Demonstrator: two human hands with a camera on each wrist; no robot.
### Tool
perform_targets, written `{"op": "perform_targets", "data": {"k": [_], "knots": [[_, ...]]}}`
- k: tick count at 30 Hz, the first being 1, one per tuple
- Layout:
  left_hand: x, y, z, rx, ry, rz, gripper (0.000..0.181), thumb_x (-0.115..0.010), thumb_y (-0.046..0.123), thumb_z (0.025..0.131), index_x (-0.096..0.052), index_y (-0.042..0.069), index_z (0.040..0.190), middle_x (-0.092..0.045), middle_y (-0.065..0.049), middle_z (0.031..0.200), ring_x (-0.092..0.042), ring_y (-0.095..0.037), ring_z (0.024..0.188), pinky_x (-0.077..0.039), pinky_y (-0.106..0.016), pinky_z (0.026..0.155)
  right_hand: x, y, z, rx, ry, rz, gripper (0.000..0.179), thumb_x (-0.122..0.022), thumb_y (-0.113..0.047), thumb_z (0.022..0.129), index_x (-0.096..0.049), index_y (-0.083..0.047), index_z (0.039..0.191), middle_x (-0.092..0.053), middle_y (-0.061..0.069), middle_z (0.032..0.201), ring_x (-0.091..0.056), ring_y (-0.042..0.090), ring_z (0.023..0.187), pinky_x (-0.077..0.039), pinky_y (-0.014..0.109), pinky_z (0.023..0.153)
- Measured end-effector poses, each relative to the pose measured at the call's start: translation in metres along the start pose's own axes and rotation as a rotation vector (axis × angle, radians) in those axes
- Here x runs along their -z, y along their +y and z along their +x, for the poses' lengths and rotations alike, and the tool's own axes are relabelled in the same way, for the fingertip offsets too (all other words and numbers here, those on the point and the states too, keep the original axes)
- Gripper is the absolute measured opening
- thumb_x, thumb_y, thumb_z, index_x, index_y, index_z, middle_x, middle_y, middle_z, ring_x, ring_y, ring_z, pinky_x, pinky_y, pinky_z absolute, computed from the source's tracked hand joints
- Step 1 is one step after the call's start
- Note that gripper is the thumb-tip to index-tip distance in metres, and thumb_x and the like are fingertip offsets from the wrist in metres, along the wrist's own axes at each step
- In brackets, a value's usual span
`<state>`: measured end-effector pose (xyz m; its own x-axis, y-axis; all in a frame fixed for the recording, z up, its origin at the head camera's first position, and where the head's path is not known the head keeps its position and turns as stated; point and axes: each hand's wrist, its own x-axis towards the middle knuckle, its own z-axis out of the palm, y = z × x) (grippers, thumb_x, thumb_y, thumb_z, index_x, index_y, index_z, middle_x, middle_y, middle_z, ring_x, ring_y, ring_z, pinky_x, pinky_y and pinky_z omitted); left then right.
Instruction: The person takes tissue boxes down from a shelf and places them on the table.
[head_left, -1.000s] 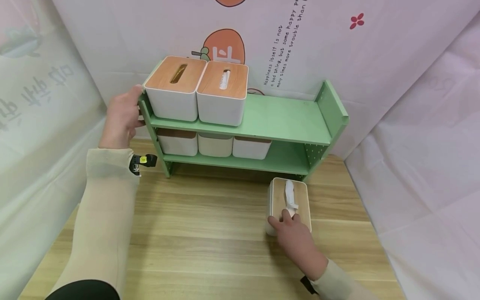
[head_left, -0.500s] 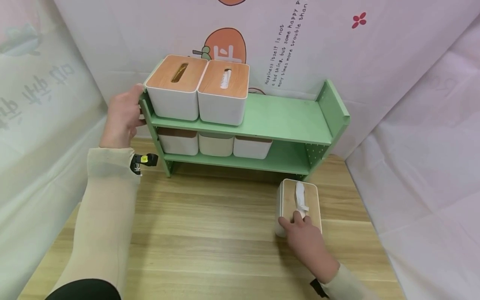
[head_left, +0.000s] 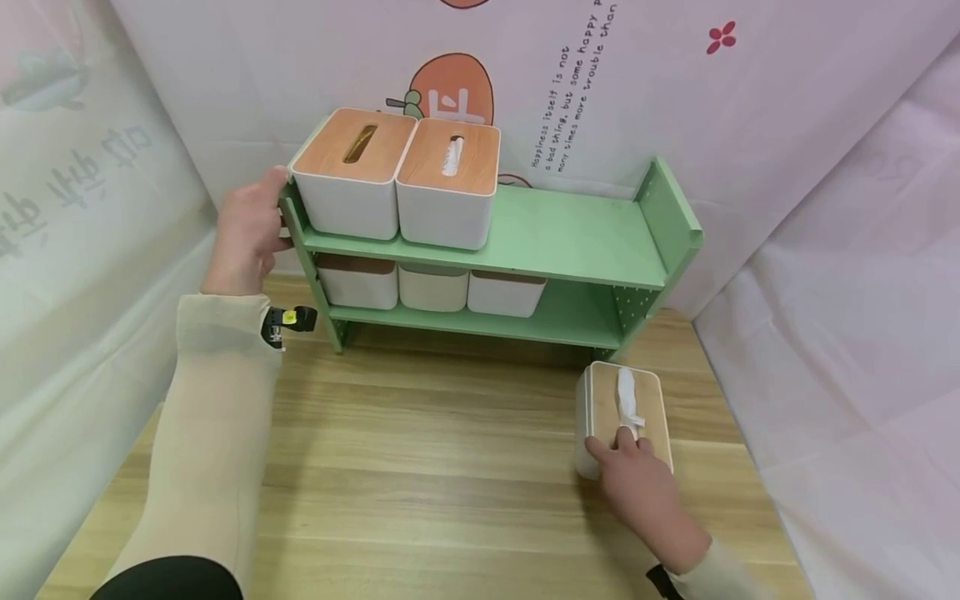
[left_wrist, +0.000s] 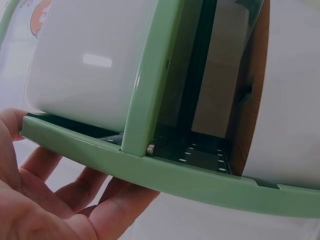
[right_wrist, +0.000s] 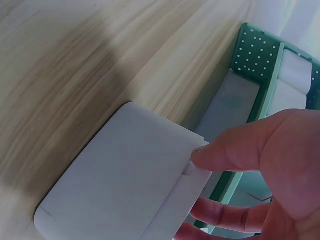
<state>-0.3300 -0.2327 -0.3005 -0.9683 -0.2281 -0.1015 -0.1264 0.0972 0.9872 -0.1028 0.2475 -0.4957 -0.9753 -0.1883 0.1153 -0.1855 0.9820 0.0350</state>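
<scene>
My left hand grips the left side panel of a green two-tier shelf, with its fingers behind the panel in the left wrist view. My right hand holds a white tissue box with a light wood lid, near the shelf's right foot. Its thumb presses the white side while the other fingers reach over the lid. A strip of white tissue pokes out of the slot in that lid.
Two white tissue boxes with wood lids, a left one and a right one, stand side by side on the upper tier. Below them sit a white box, a cream bin and another white box. Printed white cloth surrounds the wooden surface.
My right hand and the tissue box have moved to the right across the wooden surface. My left hand stays on the shelf's side panel.
</scene>
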Motion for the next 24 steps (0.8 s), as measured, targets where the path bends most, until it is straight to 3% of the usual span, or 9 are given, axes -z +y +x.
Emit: {"op": "perform_targets", "data": {"k": [4,7,10,12,16,19,24], "knots": [[0.001,0.001,0.0,0.009,0.004,0.015,0.063,-0.052,0.066,0.094,-0.064,0.017,0.132,-0.051,-0.005,0.137,-0.053,-0.028,0.118,-0.049,-0.043,0.095,0.001,0.007,-0.003,-0.023,-0.004,0.015,0.035,-0.068,0.0,0.078,-0.064,-0.02,0.106,-0.042,0.015,0.084,-0.043,0.033,0.064,-0.036,0.037,0.035],[0.002,0.001,0.001,0.025,0.005,0.025,0.064,-0.052,0.068,0.092,-0.065,0.019,0.131,-0.05,-0.005,0.138,-0.055,-0.032,0.118,-0.056,-0.036,0.075,0.001,0.014,-0.006,-0.046,-0.01,0.02,0.034,-0.068,-0.001,0.077,-0.063,-0.02,0.105,-0.042,0.016,0.085,-0.042,0.033,0.065,-0.036,0.038,0.035],[0.002,0.0,0.002,0.03,0.01,0.046,0.062,-0.051,0.069,0.092,-0.067,0.017,0.121,-0.051,-0.006,0.135,-0.056,-0.035,0.115,-0.051,-0.029,0.051,0.001,0.021,-0.009,-0.072,-0.022,0.031,0.033,-0.067,-0.002,0.077,-0.062,-0.019,0.105,-0.041,0.018,0.085,-0.042,0.034,0.064,-0.036,0.039,0.035],[0.002,-0.001,0.002,0.024,0.013,0.051,0.06,-0.051,0.069,0.092,-0.066,0.015,0.114,-0.052,-0.006,0.133,-0.057,-0.034,0.113,-0.05,-0.028,0.049,0.001,0.026,-0.01,-0.082,-0.029,0.03,0.032,-0.065,-0.001,0.077,-0.06,-0.018,0.104,-0.041,0.019,0.085,-0.042,0.034,0.064,-0.036,0.04,0.035],[0.002,0.0,0.002,0.013,0.018,0.033,0.056,-0.052,0.067,0.093,-0.065,0.015,0.108,-0.053,-0.005,0.131,-0.058,-0.03,0.11,-0.056,-0.033,0.07,0.002,0.037,-0.011,-0.1,-0.038,0.025,0.031,-0.06,0.003,0.08,-0.058,-0.016,0.104,-0.041,0.022,0.084,-0.043,0.034,0.063,-0.037,0.041,0.035],[0.001,0.0,0.002,0.006,0.02,0.01,0.055,-0.053,0.066,0.094,-0.065,0.015,0.11,-0.053,-0.004,0.132,-0.057,-0.027,0.11,-0.051,-0.041,0.09,0.001,0.046,-0.012,-0.112,-0.039,0.015,0.029,-0.057,0.004,0.082,-0.057,-0.014,0.104,-0.042,0.022,0.082,-0.044,0.034,0.061,-0.037,0.041,0.036],[-0.001,-0.001,0.002,-0.002,0.022,-0.014,0.054,-0.054,0.062,0.095,-0.066,0.013,0.113,-0.053,-0.004,0.133,-0.056,-0.026,0.113,-0.047,-0.045,0.098,0.004,0.057,-0.014,-0.15,-0.064,0.036,0.025,-0.054,0.003,0.083,-0.056,-0.012,0.102,-0.042,0.019,0.076,-0.045,0.03,0.052,-0.036,0.041,0.035]]}}
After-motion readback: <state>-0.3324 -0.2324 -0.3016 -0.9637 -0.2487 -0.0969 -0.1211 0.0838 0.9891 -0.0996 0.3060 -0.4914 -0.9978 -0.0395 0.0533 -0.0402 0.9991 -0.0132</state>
